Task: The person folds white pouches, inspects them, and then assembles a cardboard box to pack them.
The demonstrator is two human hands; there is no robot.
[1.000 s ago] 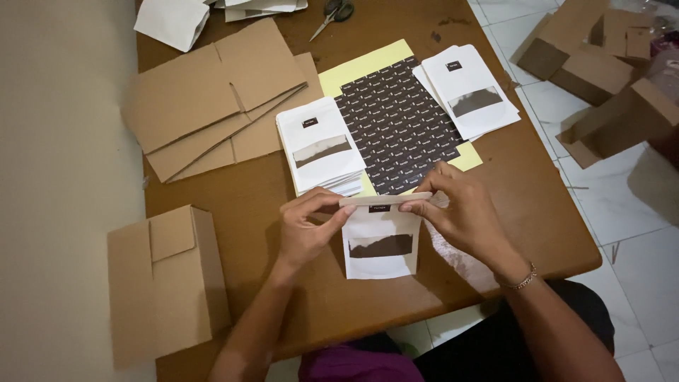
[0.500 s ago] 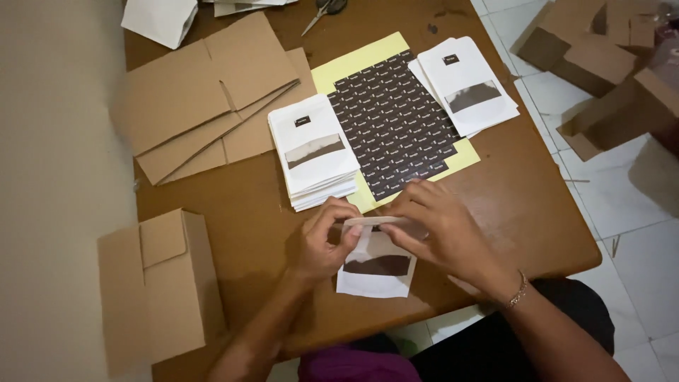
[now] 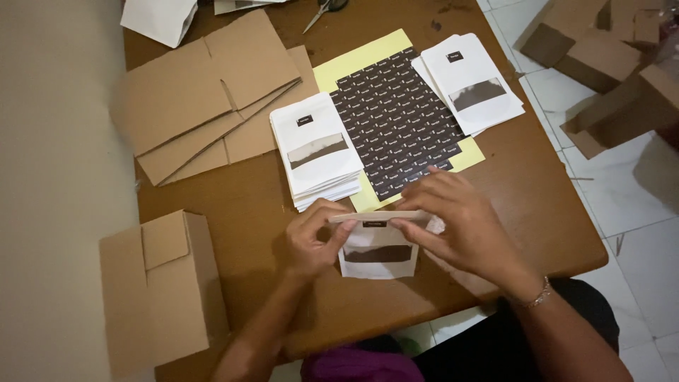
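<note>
A small white pouch (image 3: 377,250) with a dark window band and a small black label lies near the table's front edge. My left hand (image 3: 315,239) pinches the left end of its folded top edge. My right hand (image 3: 463,226), with a thin bracelet at the wrist, presses the right end of the same fold with its fingertips. Just beyond the hands lies a black sheet of small labels (image 3: 396,120) on a yellow backing sheet (image 3: 353,67).
A stack of white pouches (image 3: 317,152) sits left of the label sheet, another stack (image 3: 472,83) to its right. Flat cardboard blanks (image 3: 205,95) lie at the back left, scissors (image 3: 322,10) at the far edge. A folded box (image 3: 163,290) overhangs the front left; more boxes (image 3: 608,64) stand on the tiled floor.
The pouch has stayed between my hands near the front edge. Both hands have shifted their fingers along its top fold, and my view has moved a little.
</note>
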